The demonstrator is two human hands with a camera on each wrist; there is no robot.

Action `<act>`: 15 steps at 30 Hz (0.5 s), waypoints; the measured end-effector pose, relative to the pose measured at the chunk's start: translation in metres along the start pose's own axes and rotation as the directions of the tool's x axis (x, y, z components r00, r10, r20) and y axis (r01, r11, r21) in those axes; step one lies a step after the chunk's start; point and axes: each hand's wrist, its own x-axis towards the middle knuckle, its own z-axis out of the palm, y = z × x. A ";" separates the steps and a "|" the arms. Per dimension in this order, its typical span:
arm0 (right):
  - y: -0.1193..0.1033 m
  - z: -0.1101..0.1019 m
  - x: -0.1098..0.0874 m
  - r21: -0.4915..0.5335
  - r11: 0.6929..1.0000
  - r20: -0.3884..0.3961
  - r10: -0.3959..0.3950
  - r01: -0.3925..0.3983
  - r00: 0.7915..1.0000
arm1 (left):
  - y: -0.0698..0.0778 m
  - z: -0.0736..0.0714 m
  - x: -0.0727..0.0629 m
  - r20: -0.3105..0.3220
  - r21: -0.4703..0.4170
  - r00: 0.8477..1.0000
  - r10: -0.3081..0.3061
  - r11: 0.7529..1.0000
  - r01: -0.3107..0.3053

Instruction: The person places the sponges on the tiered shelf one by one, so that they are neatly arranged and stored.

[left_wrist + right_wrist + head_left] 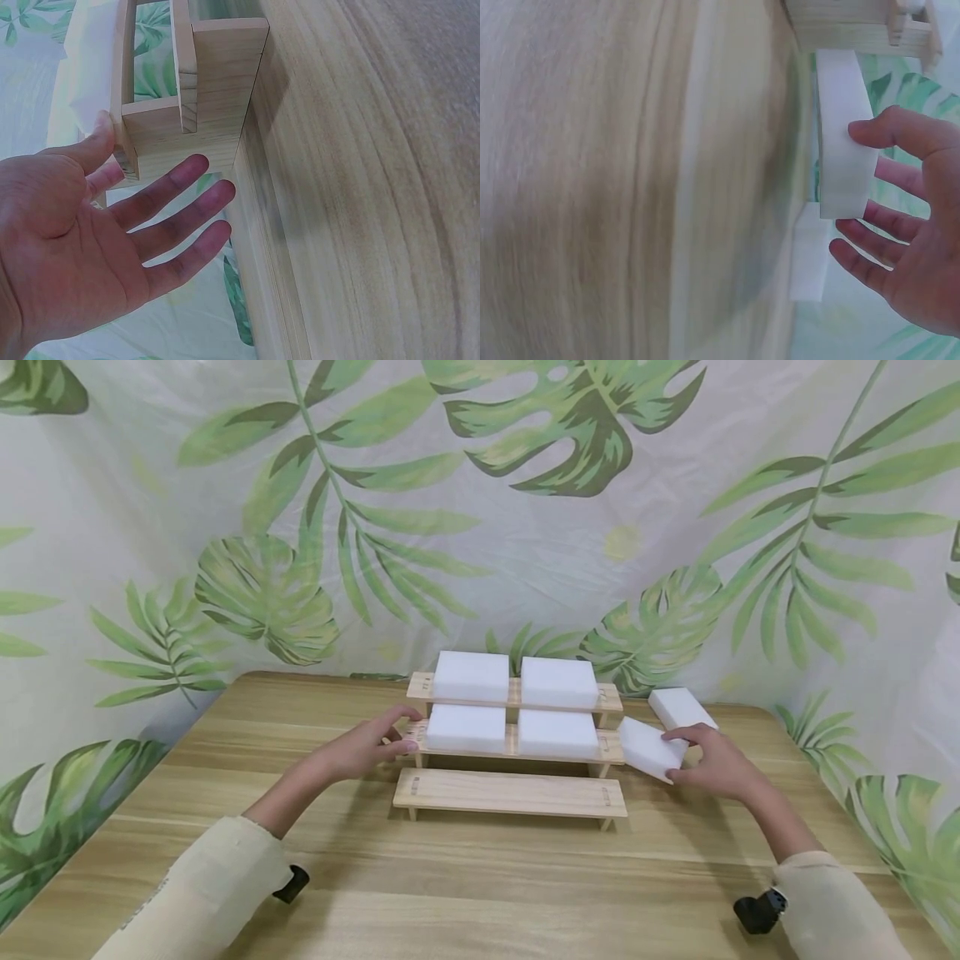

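A stepped wooden display stand (pixel 510 789) of three tiers sits on the table. Two white foam blocks (pixel 476 677) rest on the top tier and two more on the middle tier. My left hand (pixel 363 747) pinches the left end of the middle tier between thumb and index finger, its other fingers extended (pixel 180 184). At the stand's right side, my right hand (pixel 712 762) grips another white foam block (pixel 648 749), which is tilted; its thumb (pixel 874 131) lies on the block's side. Behind this block lies a further foam block (pixel 682 708) on the table.
The wood-grain table (pixel 480 885) spreads in front of the stand. A leaf-printed curtain (pixel 540 577) hangs right behind the table's back edge. Black devices (pixel 759 912) are worn at both wrists.
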 end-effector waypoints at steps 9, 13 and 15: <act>-0.004 -0.021 -0.016 0.017 0.999 -0.024 -0.027 0.027 0.999 | 0.001 0.000 0.000 -0.003 -0.003 1.000 0.003 1.000 -0.003; -0.005 -0.028 -0.023 0.052 0.997 -0.049 -0.048 0.050 0.998 | 0.002 0.000 0.000 -0.001 -0.005 1.000 0.004 1.000 -0.004; -0.005 -0.032 -0.026 0.070 0.996 -0.053 -0.052 0.055 0.997 | 0.002 0.000 -0.001 -0.001 -0.007 1.000 0.003 1.000 -0.003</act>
